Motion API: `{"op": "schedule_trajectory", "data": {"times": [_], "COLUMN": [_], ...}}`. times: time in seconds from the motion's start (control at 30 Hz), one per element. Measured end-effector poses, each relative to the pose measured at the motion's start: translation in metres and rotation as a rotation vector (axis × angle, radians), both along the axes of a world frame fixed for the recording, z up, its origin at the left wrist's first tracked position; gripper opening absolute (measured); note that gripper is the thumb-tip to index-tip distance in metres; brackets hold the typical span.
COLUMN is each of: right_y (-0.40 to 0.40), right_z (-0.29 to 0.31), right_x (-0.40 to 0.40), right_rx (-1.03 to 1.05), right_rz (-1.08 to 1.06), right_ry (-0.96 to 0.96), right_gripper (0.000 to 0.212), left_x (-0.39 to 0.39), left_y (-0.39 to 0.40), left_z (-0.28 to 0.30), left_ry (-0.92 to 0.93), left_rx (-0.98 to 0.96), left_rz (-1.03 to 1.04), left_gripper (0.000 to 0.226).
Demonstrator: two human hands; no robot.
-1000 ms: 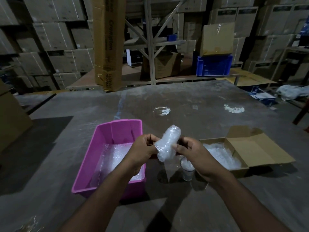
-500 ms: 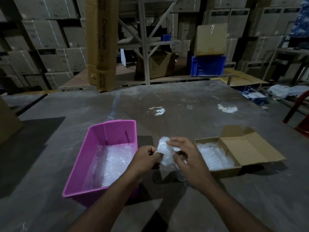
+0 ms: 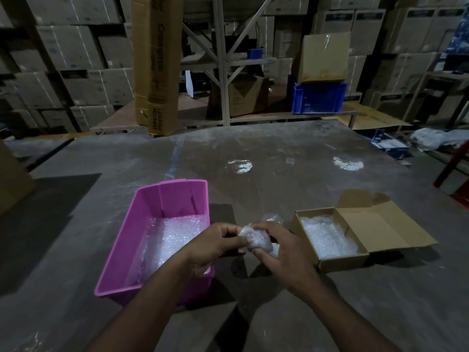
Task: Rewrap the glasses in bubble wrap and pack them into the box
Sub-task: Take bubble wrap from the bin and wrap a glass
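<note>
Both hands meet over the near middle of the grey table [image 3: 279,153], between the pink bin and the cardboard box. The left hand [image 3: 215,246] has its fingers curled and its fingertips pinching the left end of a bubble-wrapped bundle [image 3: 256,241]. The right hand [image 3: 284,252] is curled over the bundle from the right, thumb beneath and fingers across the top, gripping it. The bundle is held clear of the table surface (its contents cannot be made out through the wrap).

Just behind the right hand, a clear glass [image 3: 272,218] shows above the knuckles; whether it stands on the table cannot be told, its lower part being hidden.

The pink bin [image 3: 121,250] sits toward the near left of the table, its long side running away from the person. A sheet of bubble wrap [image 3: 172,237] lines its floor. The left forearm crosses the bin's near right corner.

The cardboard box [image 3: 340,262] sits toward the near right of the table, well apart from the bin, with its lid flap [image 3: 385,224] folded open to the right and lying flat. White bubble-wrapped material [image 3: 327,235] fills its open compartment.

Beyond the table's far edge stand a tall brown carton [image 3: 157,64], a blue crate [image 3: 318,97] and stacked cartons against the wall.
</note>
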State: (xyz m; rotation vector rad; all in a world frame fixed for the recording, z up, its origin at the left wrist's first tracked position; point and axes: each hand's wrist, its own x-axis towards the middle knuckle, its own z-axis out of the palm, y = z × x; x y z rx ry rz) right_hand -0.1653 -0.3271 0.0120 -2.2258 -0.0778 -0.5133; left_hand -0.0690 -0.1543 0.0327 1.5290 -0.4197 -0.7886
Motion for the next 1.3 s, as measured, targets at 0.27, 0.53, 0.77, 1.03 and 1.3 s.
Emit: {"op": "schedule_trajectory", "data": {"times": [0.27,0.53,0.77,1.03,1.3], "right_y": [-0.059,-0.098,-0.087,-0.082,-0.085], "right_z": [0.011,-0.004,-0.007,-0.004,0.001], "right_x": [0.018,0.042,0.073,0.093,0.106], "right_rx": [0.285,0.327,0.074,-0.267,-0.470], "right_rz": [-0.224,-0.354,-0.187,0.003,0.005], "right_ry": [0.001,0.002,0.255,0.435,0.520], "right_gripper": [0.035,0.027,0.034,0.038,0.042], "left_x": [0.003,0.009,0.023,0.032,0.045], "left_y": [-0.014,-0.023,-0.043,-0.067,-0.090], "left_z": [0.002,-0.016,-0.027,-0.038,-0.054], "left_ry": [-0.006,-0.104,-0.221,-0.264,-0.398], "left_rx": [-0.111,-0.035,0.056,0.140,0.309], "left_rz": [0.158,0.176,0.224,0.283,0.323], "left_gripper": [0.030,0.021,0.033,0.040,0.058]}}
